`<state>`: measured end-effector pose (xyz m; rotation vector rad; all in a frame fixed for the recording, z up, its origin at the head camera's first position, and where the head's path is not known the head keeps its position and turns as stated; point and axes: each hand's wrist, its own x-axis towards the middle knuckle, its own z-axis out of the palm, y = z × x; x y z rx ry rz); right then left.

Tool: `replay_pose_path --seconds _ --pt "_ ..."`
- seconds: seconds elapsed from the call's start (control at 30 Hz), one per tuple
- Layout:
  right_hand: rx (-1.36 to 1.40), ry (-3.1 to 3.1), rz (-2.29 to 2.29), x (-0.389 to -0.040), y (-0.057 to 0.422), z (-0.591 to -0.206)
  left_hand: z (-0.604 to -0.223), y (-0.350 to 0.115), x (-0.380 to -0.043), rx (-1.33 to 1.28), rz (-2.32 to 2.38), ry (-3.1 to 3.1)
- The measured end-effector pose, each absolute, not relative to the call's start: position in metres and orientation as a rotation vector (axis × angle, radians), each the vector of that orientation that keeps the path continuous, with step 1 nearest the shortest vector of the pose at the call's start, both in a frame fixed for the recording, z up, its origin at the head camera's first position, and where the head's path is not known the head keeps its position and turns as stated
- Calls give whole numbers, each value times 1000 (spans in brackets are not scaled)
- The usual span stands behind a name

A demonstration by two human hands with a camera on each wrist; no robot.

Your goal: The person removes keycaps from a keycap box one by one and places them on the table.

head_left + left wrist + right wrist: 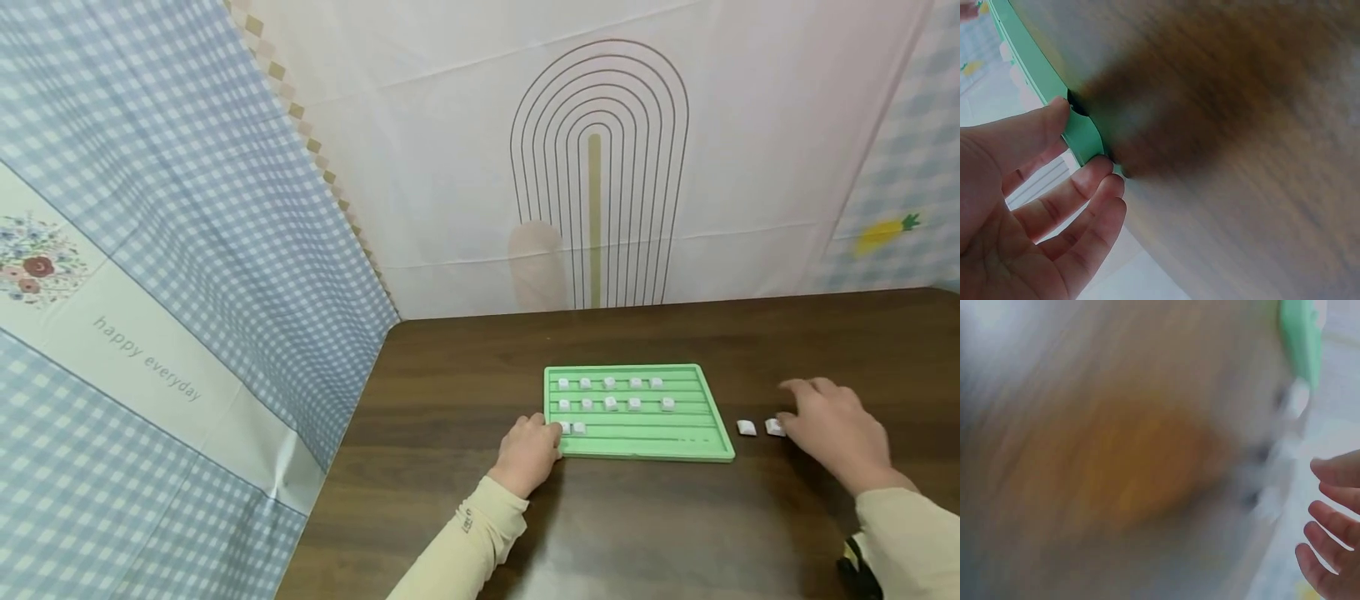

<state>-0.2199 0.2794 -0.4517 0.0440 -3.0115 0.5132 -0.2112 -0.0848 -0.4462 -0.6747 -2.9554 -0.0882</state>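
Note:
A green ridged tray lies on the table, with small white keycaps standing in its upper rows and two more at the left of a lower row. My left hand grips the tray's near left corner; in the left wrist view the thumb and fingertips pinch its edge. Right of the tray, my right hand hovers with fingers spread, its thumb close to a loose white keycap. Another loose keycap sits between that one and the tray. The right wrist view has three blurred keycaps beyond the fingertips.
The dark wooden table backs onto a white cloth with arch lines. A blue checked cloth hangs along the left side. A black and yellow item shows beneath the right sleeve.

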Motion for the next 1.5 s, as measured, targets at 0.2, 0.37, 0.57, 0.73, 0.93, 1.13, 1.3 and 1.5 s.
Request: replay_pose_path --seconds 0.2,0.37,0.57,0.73,0.93,1.13,1.3,1.5 --pt "328 -2809 495 -225 208 -437 -448 -84 -209 -682 -103 -2963" --pt "583 -2844 573 -230 138 -441 -449 -81 -208 -712 -98 -2960" --pt "760 -2879 537 -229 87 -460 -451 -77 -206 -743 -14 -2937" --pt "710 -2819 400 -228 77 -468 -451 -75 -205 -748 -9 -2915" --pt "709 -2812 386 -229 78 -467 -450 -73 -204 -755 32 -2882" --pt "711 -2750 422 -229 100 -456 -449 -71 -207 -765 48 -2889" --pt "571 -2804 452 -229 163 -435 -447 -75 -211 -731 55 -2920" --pt "264 -2951 421 -223 257 -427 -444 -83 -212 -718 22 -2968"
